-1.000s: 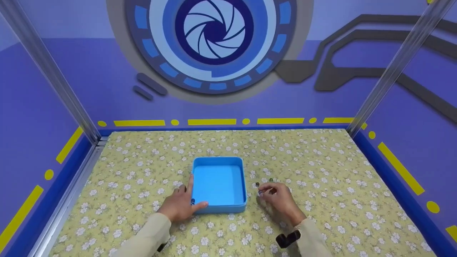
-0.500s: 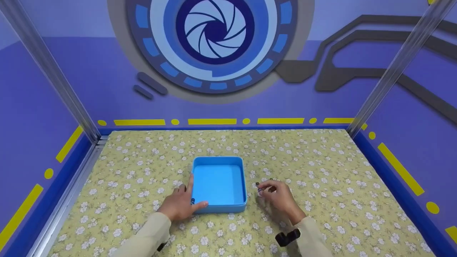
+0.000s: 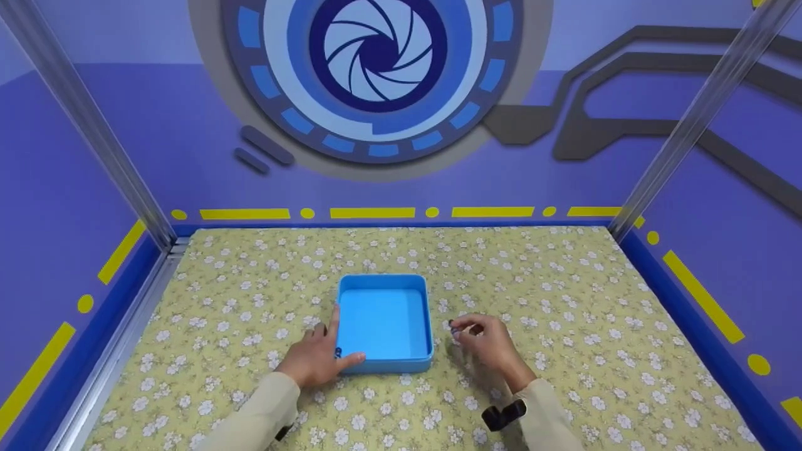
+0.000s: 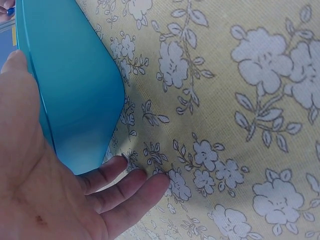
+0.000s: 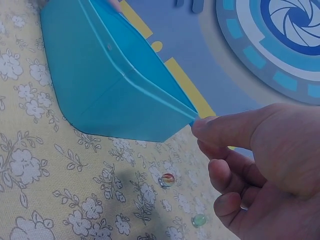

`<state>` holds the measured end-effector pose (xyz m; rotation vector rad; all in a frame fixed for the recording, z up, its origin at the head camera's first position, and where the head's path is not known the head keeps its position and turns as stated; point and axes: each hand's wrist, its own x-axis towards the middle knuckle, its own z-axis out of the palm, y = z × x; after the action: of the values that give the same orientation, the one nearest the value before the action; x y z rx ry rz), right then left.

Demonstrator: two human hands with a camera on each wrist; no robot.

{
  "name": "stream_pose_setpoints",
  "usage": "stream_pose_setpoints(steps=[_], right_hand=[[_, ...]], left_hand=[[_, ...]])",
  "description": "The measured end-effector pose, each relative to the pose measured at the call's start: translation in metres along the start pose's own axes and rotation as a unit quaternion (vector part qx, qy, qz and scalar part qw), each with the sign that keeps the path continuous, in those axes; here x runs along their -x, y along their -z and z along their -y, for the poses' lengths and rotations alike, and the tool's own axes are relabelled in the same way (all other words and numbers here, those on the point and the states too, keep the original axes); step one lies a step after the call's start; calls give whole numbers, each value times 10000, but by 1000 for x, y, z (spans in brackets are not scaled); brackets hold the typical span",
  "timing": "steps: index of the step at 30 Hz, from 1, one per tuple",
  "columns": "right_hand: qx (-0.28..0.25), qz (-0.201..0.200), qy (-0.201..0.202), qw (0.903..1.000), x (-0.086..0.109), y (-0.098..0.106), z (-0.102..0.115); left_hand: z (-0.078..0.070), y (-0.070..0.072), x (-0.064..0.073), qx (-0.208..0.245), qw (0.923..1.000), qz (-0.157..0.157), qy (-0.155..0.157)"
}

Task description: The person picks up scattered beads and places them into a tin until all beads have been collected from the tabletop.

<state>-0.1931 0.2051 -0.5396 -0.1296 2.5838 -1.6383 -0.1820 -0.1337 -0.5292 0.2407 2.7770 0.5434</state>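
Blue box point(image 3: 383, 319): open-topped, square, standing upright on the cloth between both hands, closer to the left.
Left hand point(image 3: 318, 360): loosely spread around the near left corner of the box, thumb along the front rim, index finger against the left wall, other fingers slack and clear of it.
Right hand point(image 3: 490, 344): to the right of the box and apart from its wall, fingers bent, with a small blue marble pinched between thumb and fingertip.
Blue marble point(image 4: 10, 11): mostly covered by the right fingertips.
Dark marble point(image 3: 338, 352): at the near left corner of the box, between left thumb and index finger; cannot tell whether inside.
Red-and-yellow marble point(image 5: 167, 180): on the cloth, right of the box.
Green marble point(image 5: 199, 220): also on the cloth, near the red-and-yellow one, farther from the box.
Cloth point(image 3: 532, 282): yellowish, printed with white flowers.
Sleeves point(image 3: 260, 404): cream, on both arms.
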Motion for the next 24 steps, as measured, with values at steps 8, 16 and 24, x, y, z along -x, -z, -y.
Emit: stream_pose_setpoints(steps=[8,16,24], right_hand=[[169,-12,27,9999,1,1,3],[240,-158,218,9994,-1,-1,7],[172,-193,218,9994,-2,-2,10]], left_hand=[[0,0,-1,23,10000,27,14],[2,-4,-3,28,10000,25,36],[1,-4,-2,-32,10000,-55,33]])
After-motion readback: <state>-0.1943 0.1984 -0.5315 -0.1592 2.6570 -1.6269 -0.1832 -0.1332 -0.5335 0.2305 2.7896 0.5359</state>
